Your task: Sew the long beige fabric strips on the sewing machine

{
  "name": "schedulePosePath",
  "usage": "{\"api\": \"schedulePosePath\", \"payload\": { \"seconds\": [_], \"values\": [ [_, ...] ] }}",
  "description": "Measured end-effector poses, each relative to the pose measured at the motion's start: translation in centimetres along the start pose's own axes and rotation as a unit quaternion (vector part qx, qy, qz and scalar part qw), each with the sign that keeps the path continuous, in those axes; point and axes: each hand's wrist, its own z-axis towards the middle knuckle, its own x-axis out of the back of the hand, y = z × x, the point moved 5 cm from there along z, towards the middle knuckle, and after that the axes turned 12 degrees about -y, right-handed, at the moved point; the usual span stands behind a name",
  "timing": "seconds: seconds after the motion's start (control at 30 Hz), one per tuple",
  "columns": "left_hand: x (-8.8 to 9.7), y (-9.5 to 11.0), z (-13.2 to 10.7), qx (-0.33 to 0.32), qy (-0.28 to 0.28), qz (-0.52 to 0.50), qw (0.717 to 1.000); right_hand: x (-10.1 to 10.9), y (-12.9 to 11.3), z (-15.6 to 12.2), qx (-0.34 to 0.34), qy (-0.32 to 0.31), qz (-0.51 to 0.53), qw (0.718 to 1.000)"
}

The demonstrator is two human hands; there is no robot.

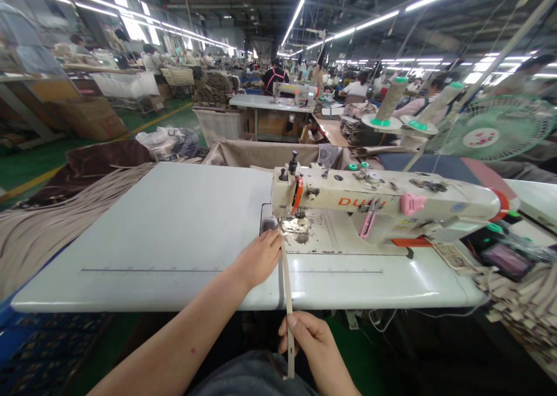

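At needle: left hand (260, 258) pressed strap (288, 291) flat; at table (174, 239) edge: right hand (311, 341) pinched strap.

Green floor (26, 167), ceiling strip lights (300, 7), distant worktables (261, 101)

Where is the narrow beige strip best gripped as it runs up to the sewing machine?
Likely on the strip's free stretch below the table edge, pinched across its flat faces from the right, as the right hand does. The left hand steadies it from the left near the needle plate. It is thin, flat and limp.
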Motion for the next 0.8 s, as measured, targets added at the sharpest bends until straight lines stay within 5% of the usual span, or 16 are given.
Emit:
{"api": "schedulePosePath", "payload": {
  "seconds": [0.8],
  "values": [
    [-0.2, -0.1, 0.0, -0.006, 0.013, -0.004, 1.0, 0.7, 0.8, 1.3, 0.009, 0.021, 0.02, 1.0]
  ]
}}
